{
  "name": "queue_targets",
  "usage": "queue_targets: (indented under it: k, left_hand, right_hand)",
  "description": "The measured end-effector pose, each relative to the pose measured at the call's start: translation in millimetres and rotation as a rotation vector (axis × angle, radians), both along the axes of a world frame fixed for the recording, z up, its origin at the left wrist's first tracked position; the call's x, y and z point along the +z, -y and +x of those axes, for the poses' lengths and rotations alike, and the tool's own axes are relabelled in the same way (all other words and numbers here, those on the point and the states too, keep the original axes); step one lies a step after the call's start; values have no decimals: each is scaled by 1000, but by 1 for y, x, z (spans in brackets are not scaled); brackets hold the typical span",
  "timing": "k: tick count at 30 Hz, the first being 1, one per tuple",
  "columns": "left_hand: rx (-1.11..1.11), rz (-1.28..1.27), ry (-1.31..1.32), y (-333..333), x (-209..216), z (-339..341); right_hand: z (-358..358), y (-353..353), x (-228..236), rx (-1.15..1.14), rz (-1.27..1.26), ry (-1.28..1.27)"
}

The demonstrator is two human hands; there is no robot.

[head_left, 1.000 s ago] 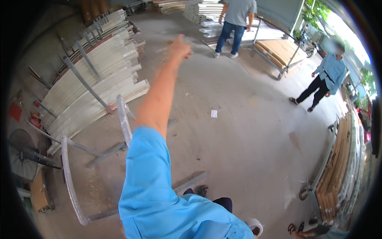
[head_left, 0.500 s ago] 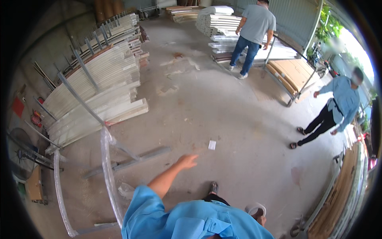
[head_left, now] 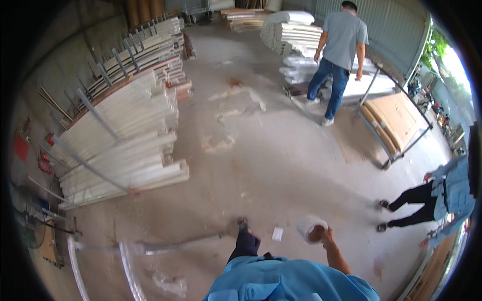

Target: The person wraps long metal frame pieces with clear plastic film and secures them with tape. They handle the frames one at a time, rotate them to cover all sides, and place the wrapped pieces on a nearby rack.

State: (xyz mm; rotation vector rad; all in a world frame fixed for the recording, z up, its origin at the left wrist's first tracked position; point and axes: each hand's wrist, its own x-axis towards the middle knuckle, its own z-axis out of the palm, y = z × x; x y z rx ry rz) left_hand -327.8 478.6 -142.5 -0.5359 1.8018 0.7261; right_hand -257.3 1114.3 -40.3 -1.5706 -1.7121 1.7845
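My right hand [head_left: 328, 237] is closed on the edge of a whitish, translucent roll of tape or film [head_left: 304, 227], held out ahead of my body above the concrete floor. A round brownish opening shows on the roll's side facing me. My left hand is out of view. A small white square of paper [head_left: 277, 234] lies on the floor just left of the roll. One of my shoes [head_left: 243, 223] is stretched forward on the floor to the left of that paper.
Long white boards [head_left: 125, 150] lie stacked between metal posts at left. Plastic-wrapped frame bars [head_left: 131, 271] stand at lower left. A person in grey [head_left: 344, 40] stands by wrapped stacks and a cart of cardboard [head_left: 394, 118]. A person in blue [head_left: 447, 195] is at right.
My left hand has left the view. My right hand and the roll have come forward into plain sight. The view has shifted forward, and the person in grey appears nearer.
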Motion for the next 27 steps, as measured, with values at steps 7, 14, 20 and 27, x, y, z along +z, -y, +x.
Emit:
queue_targets:
  k: [7, 14, 20, 27]
  left_hand:
    - [325, 405, -507, -170, 65, -383]
    - [41, 621, -690, -426, 144, -721]
    - [217, 916, -84, -587, 188, -797]
    - [411, 1285, 364, -696, 215, -940]
  right_hand:
    - [-178, -81, 11, -56, -31, 4]
    - [-394, -179, 28, -63, -104, -160]
    - [-661, -258, 105, 443, -13, -270]
    - [-941, -274, 182, 1004, 746, -455]
